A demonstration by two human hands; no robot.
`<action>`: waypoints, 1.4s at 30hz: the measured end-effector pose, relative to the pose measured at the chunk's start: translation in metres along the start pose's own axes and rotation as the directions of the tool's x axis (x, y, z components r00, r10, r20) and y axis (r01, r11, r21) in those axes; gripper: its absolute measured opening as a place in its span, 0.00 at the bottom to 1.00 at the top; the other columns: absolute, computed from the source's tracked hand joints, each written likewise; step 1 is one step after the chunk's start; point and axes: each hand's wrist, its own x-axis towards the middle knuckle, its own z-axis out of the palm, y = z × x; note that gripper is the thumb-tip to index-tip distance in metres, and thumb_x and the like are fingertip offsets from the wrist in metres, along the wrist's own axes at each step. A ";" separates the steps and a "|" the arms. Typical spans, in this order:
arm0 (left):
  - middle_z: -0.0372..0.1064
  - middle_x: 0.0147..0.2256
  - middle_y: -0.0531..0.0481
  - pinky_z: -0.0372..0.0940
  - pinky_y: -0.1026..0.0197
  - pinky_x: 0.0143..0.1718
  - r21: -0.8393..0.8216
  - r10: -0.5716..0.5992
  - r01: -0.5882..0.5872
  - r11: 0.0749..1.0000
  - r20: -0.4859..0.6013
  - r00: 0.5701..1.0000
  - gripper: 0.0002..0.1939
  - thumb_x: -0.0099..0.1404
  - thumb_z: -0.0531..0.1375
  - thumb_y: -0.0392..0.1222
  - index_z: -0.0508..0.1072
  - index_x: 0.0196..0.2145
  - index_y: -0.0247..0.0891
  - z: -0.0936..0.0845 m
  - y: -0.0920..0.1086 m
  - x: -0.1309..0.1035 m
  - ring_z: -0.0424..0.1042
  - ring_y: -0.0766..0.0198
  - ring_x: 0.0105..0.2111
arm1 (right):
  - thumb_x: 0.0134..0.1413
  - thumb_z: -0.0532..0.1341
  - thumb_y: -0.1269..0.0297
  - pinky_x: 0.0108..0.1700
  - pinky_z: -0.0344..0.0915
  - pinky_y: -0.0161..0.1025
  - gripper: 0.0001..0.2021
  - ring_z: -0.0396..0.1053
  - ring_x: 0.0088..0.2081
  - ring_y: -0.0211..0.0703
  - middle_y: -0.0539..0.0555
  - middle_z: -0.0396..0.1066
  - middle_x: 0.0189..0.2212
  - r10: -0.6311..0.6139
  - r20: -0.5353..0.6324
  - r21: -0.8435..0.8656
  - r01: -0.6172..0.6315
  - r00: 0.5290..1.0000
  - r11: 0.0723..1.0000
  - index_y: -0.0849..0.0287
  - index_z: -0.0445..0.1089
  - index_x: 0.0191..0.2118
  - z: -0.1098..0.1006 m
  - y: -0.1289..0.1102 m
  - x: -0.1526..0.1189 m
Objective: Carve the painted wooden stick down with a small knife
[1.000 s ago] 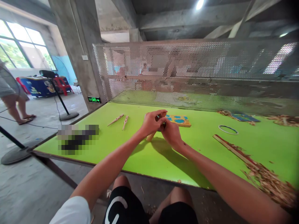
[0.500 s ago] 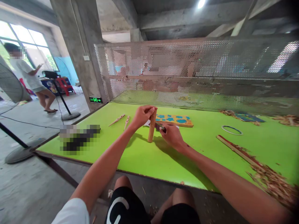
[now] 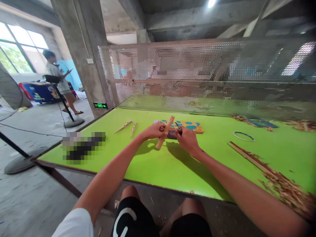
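Observation:
My left hand (image 3: 155,131) is closed around the middle of a flat strip of wood (image 3: 170,122), which leans with its upper end to the right, its lower end close above the table. In my right hand (image 3: 188,139) I grip the dark handle of a small knife (image 3: 176,124); its thin blade points up and left, just right of the strip. Behind both hands lies a yellow board with blue shapes (image 3: 197,126). A dark brown flat piece (image 3: 173,135) sits in front of that board, partly hidden by my hands.
Two pointed, notched sticks (image 3: 133,129) lie left of my hands. On the right are a ring (image 3: 244,136), a red-sided wooden bar (image 3: 247,156) and heaped wood shavings (image 3: 290,189). A perforated metal screen (image 3: 172,75) borders the green table's far edge. A person (image 3: 63,79) stands far left.
My left hand has moved from the strip's top to its middle, and the strip has gone from nearly upright to tilted right. The knife has moved slightly right. The far person has moved right.

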 end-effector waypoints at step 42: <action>0.69 0.21 0.57 0.60 0.67 0.23 0.159 0.143 -0.067 0.985 -0.538 0.831 0.24 0.45 0.75 0.42 0.71 0.38 0.36 -0.050 0.028 -0.021 0.68 0.68 0.23 | 0.61 0.57 0.64 0.35 0.55 0.36 0.10 0.68 0.32 0.43 0.55 0.77 0.34 -0.333 0.175 0.255 0.284 0.927 0.924 0.60 0.72 0.44 -0.002 -0.009 -0.007</action>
